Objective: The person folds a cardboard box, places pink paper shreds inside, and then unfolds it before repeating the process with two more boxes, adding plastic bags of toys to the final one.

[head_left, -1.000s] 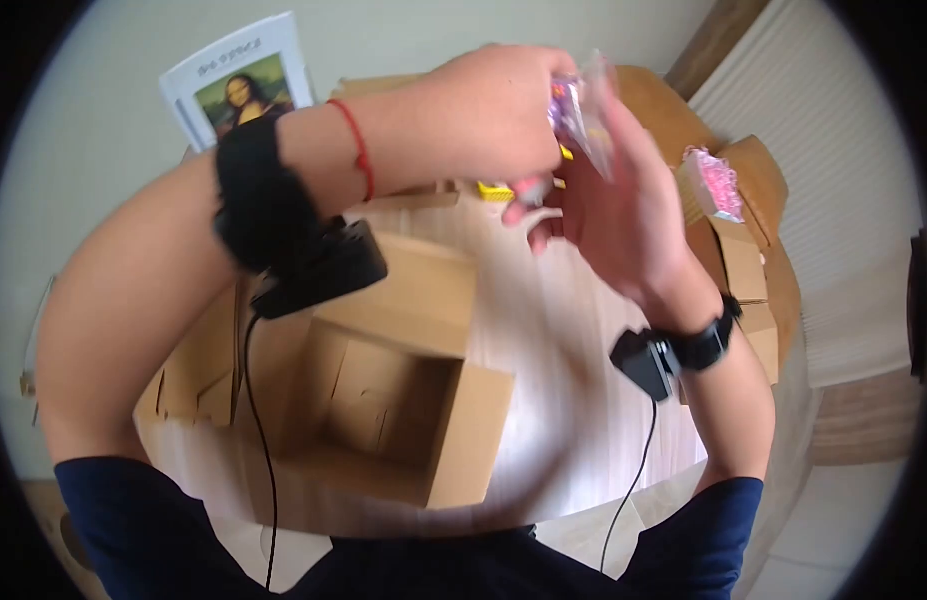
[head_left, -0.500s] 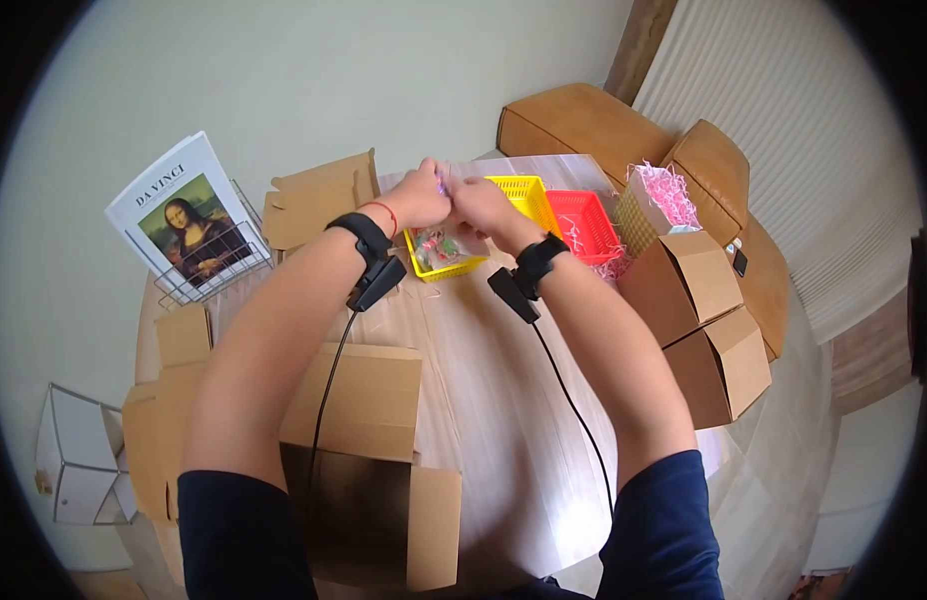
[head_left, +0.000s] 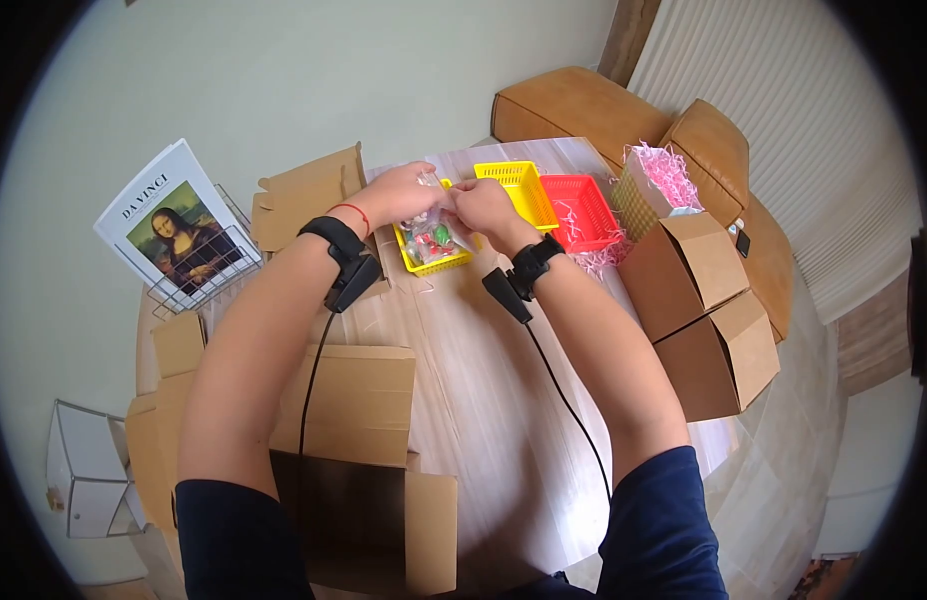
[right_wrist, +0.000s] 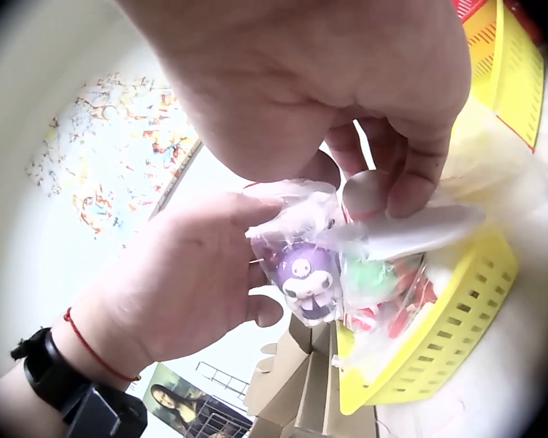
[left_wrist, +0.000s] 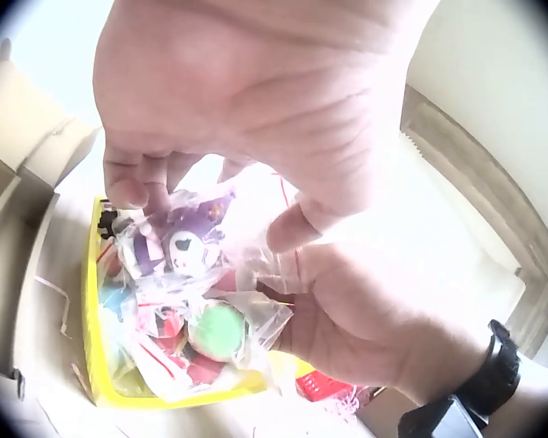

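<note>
A small purple-and-white character figure [right_wrist: 306,278] in a clear plastic bag is at the yellow basket [left_wrist: 93,347]. My left hand [left_wrist: 247,100] hangs over it, thumb and fingers spread apart on either side. Thumb and fingers of my right hand [right_wrist: 347,100] pinch clear plastic bag film [right_wrist: 411,233] at the basket's right side. Beneath, in the same basket, lie several bagged trinkets, among them a round green one [left_wrist: 217,330] and red pieces [left_wrist: 201,370]. In the head view, both hands partly cover the basket's far end.
Beside my right hand stand a second yellow basket [head_left: 524,175] and a red basket [head_left: 584,190]. Pink paper shred [head_left: 669,180] fills a box at the right, near brown cartons [head_left: 689,270]. An opened carton [head_left: 431,530] sits in front; a Da Vinci book [head_left: 149,190] leans in a wire rack.
Both hands came down from high near the head onto the yellow basket, with the bagged purple figure. Over the last half second the left hand's fingers have spread away from it.
</note>
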